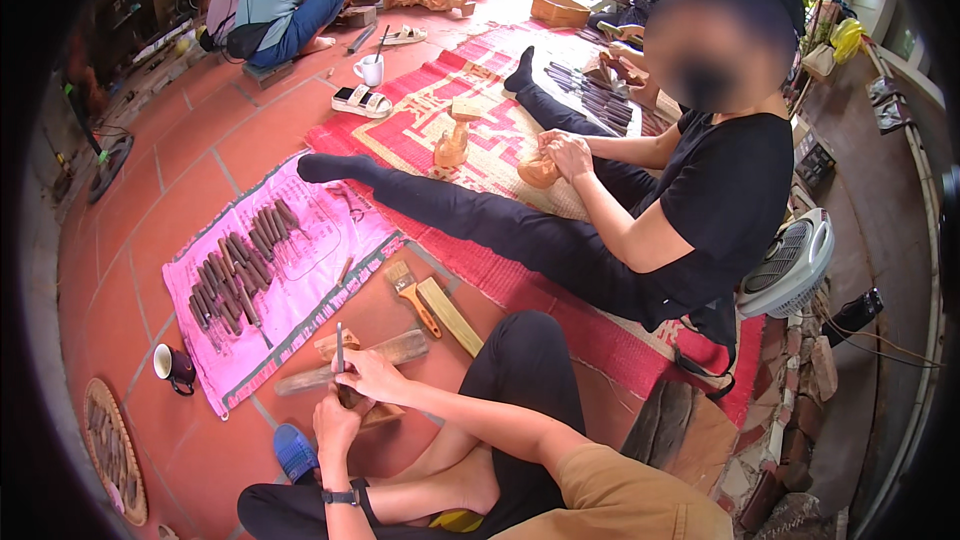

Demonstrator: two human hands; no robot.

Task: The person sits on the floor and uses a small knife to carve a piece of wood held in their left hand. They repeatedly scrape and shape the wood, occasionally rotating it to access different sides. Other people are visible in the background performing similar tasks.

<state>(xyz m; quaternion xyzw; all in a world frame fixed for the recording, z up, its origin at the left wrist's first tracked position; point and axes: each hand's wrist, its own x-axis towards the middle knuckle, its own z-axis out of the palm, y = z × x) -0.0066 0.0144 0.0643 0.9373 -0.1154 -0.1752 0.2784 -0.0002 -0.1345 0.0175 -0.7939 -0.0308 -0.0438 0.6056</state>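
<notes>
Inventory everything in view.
cloth: one, pink, floor left
handled tools: many, brown, on cloth
mugs: two, dark and white, floor
brush: one, brown, near cloth
basket: one, tan, far left
mat: one, mostly red, centre
carved figure: one, tan, on mat
fan: one, grey, right
coworker: one, black clothes, right
other people: several, mixed clothing, background
wood pieces: several, brownish, lower centre
narrow tool: one, grey, lower centre
left fingers: several, bare, lower centre
right fingers: several, bare, on narrow tool

Right hand [374, 378] is held at the far side of left hand [336, 422], both curled; right forearm [495, 418] is extended leftward.
</notes>
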